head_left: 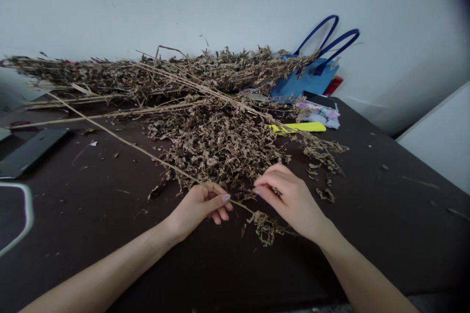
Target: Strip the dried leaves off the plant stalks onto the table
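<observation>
My left hand [204,204] pinches a long dry stem [137,147] that runs from the upper left down to a leafy tip [267,227] at the lower right. Just above that tip is my right hand [284,195], its fingers drawn together in a pinch; whatever lies between them is too small to make out. Behind both hands spreads a heap of crumpled dry leaves [223,144] on the dark table [176,274].
A long bundle of dried plants [121,76] lies along the wall. At the right back stand a blue bag [293,80], a dark phone [318,100] and a yellow object [303,127]. A dark flat panel [31,152] and a white-edged object [27,210] are at the left.
</observation>
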`<state>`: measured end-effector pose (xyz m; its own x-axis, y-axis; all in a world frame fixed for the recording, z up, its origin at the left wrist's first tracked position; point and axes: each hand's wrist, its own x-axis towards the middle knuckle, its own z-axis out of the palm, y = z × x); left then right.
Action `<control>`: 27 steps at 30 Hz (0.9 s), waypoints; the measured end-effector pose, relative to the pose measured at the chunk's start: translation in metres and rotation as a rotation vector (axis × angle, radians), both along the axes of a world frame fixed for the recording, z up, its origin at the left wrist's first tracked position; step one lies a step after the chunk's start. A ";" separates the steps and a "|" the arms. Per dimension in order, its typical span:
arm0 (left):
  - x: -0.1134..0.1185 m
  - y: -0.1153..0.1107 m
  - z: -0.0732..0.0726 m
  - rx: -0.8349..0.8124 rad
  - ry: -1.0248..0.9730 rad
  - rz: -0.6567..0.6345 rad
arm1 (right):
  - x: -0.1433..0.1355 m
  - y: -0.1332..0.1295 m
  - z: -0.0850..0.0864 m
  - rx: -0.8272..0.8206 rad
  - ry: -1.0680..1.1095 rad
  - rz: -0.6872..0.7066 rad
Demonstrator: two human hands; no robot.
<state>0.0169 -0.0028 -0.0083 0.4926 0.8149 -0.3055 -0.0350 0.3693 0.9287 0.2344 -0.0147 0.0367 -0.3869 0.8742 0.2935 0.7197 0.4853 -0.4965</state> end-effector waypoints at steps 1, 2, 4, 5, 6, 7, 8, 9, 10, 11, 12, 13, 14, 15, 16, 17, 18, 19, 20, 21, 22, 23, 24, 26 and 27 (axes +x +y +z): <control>0.000 0.000 0.000 -0.001 -0.001 0.006 | 0.002 0.002 0.000 0.025 -0.013 -0.040; 0.000 -0.001 0.001 -0.003 -0.003 0.009 | 0.004 0.003 0.000 0.045 -0.035 -0.058; 0.001 -0.001 0.001 -0.006 -0.011 0.015 | 0.007 0.006 -0.001 0.066 -0.088 -0.037; 0.000 -0.001 0.001 -0.008 -0.015 0.015 | 0.007 0.007 -0.002 0.061 -0.107 -0.018; 0.000 -0.001 0.001 -0.008 -0.017 0.015 | 0.008 0.008 -0.003 0.049 -0.114 -0.010; 0.000 -0.001 0.001 -0.007 -0.017 0.014 | 0.008 0.009 -0.003 0.032 -0.107 -0.015; 0.000 -0.001 0.001 -0.006 -0.016 0.015 | 0.008 0.009 -0.003 0.017 -0.087 -0.036; -0.001 0.000 0.001 -0.004 -0.012 0.017 | 0.008 0.010 -0.003 0.008 -0.065 -0.062; -0.001 0.000 0.001 -0.006 -0.008 0.018 | 0.008 0.010 -0.003 0.011 -0.044 -0.085; -0.001 0.000 0.002 -0.010 -0.004 0.020 | 0.009 0.011 -0.003 0.024 -0.020 -0.101; -0.001 0.001 0.002 -0.018 0.000 0.022 | 0.010 0.011 -0.002 0.041 0.005 -0.107; -0.001 0.001 0.002 -0.027 0.002 0.024 | 0.011 0.012 -0.002 0.058 0.031 -0.103; -0.001 0.002 0.003 -0.035 0.004 0.026 | 0.012 0.013 -0.001 0.069 0.057 -0.096; -0.001 0.002 0.003 -0.039 0.004 0.030 | 0.014 0.013 -0.001 0.070 0.082 -0.088; -0.002 0.003 0.003 -0.040 0.003 0.035 | 0.015 0.014 -0.001 0.065 0.104 -0.086; -0.002 0.003 0.003 -0.039 0.002 0.042 | 0.016 0.015 -0.001 0.057 0.124 -0.093; -0.002 0.004 0.003 -0.038 0.001 0.047 | 0.017 0.016 -0.002 0.048 0.144 -0.108; -0.003 0.005 0.003 -0.038 0.000 0.051 | 0.018 0.016 -0.002 0.040 0.168 -0.127; -0.004 0.005 0.003 -0.039 0.003 0.053 | 0.019 0.017 -0.003 0.031 0.192 -0.143; -0.004 0.006 0.003 -0.041 0.009 0.053 | 0.019 0.018 -0.004 0.024 0.216 -0.154; -0.004 0.007 0.003 -0.042 0.015 0.050 | 0.020 0.019 -0.004 0.014 0.238 -0.158; -0.004 0.007 0.003 -0.041 0.021 0.046 | 0.021 0.020 -0.005 0.001 0.256 -0.153; -0.005 0.007 0.004 -0.038 0.029 0.043 | 0.021 0.021 -0.005 -0.011 0.271 -0.143; -0.004 0.008 0.005 -0.035 0.040 0.042 | 0.024 0.023 -0.006 -0.027 0.286 -0.126; -0.004 0.008 0.005 -0.034 0.041 0.048 | 0.025 0.023 -0.006 -0.030 0.287 -0.128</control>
